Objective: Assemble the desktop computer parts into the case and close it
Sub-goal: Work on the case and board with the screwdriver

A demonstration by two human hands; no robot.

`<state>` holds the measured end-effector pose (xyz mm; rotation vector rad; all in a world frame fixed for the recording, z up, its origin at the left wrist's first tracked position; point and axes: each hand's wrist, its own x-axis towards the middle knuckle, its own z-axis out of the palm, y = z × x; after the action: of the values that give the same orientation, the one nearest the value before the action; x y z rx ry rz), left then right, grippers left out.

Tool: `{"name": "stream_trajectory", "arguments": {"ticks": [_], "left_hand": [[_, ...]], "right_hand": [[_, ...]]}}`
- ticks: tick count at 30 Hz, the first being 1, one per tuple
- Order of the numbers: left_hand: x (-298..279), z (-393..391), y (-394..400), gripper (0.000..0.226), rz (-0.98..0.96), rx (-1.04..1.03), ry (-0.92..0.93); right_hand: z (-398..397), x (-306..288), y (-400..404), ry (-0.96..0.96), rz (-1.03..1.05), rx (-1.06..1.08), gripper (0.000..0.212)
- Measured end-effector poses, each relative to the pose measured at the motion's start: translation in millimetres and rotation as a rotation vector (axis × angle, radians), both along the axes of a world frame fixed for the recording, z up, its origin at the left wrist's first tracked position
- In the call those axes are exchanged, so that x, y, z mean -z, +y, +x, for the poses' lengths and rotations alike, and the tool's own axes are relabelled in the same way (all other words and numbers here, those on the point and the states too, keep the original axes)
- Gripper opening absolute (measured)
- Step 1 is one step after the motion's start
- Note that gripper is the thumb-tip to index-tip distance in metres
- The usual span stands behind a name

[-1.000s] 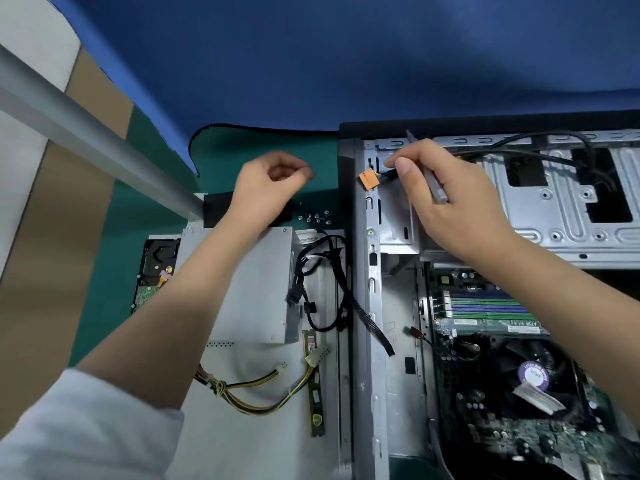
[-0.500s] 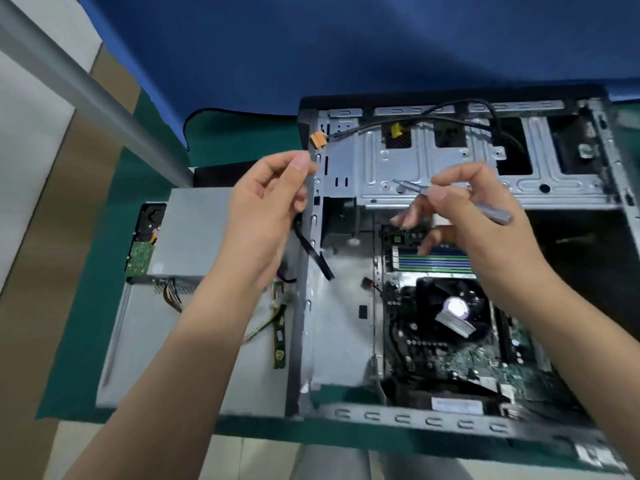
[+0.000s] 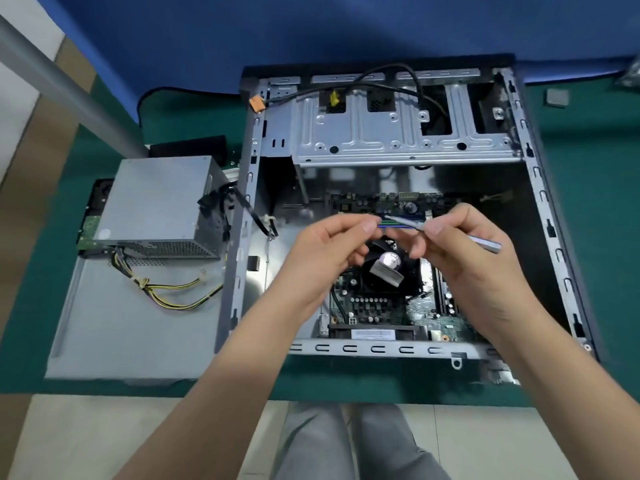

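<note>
So the case (image 3: 381, 133) is lying on its side on the green mat (image 3: 571, 202), open face up, and both hands are hovering right over the middle of it. The right hand (image 3: 460, 258) is pinching a slim silver screwdriver (image 3: 485, 242) between thumb and fingers, with the handle end sticking out to the right and the tip pointing left toward the other hand. The left hand (image 3: 332, 251) has its fingers curled with thumb and forefinger pressed together just beside that tip. It might be holding something tiny like a screw, but honestly I can't tell, it's too small and blurry.

Directly under the hands sits the motherboard (image 3: 377, 303) in the bottom of the case, with the CPU fan (image 3: 388, 268) showing in the gap between the wrists. The metal drive cage (image 3: 398, 133) is at the far end of the case, well away from the hands, with a black cable (image 3: 408, 77) looped over it and an orange connector (image 3: 257, 104) hanging at the top left corner.

Off to the left, outside the case, the power supply (image 3: 156, 206) rests on the removed side panel (image 3: 131, 327), its yellow and black wires (image 3: 173, 292) trailing across the panel. Neither hand is near it. A small grey square thing (image 3: 557, 97) lies on the mat at far right.
</note>
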<state>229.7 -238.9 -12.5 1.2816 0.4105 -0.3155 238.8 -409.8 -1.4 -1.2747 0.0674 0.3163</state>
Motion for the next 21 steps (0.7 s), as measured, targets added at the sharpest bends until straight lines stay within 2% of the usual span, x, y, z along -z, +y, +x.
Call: {"name": "stream_trajectory", "arguments": {"ticks": [2, 5, 10, 21], "left_hand": [[-1, 3, 1, 0.012, 0.017, -0.015, -0.022], [-2, 5, 3, 0.008, -0.062, -0.039, -0.023], [-1, 2, 4, 0.014, -0.109, -0.040, -0.051], [-3, 4, 3, 0.014, -0.150, -0.005, -0.015]], "right_hand": [[1, 1, 0, -0.017, 0.006, -0.003, 0.019], [5, 3, 3, -0.027, 0.016, -0.018, 0.020], [8, 8, 0, -0.020, -0.058, -0.045, 0.014], [9, 10, 1, 0.023, 0.083, -0.074, 0.015]]}}
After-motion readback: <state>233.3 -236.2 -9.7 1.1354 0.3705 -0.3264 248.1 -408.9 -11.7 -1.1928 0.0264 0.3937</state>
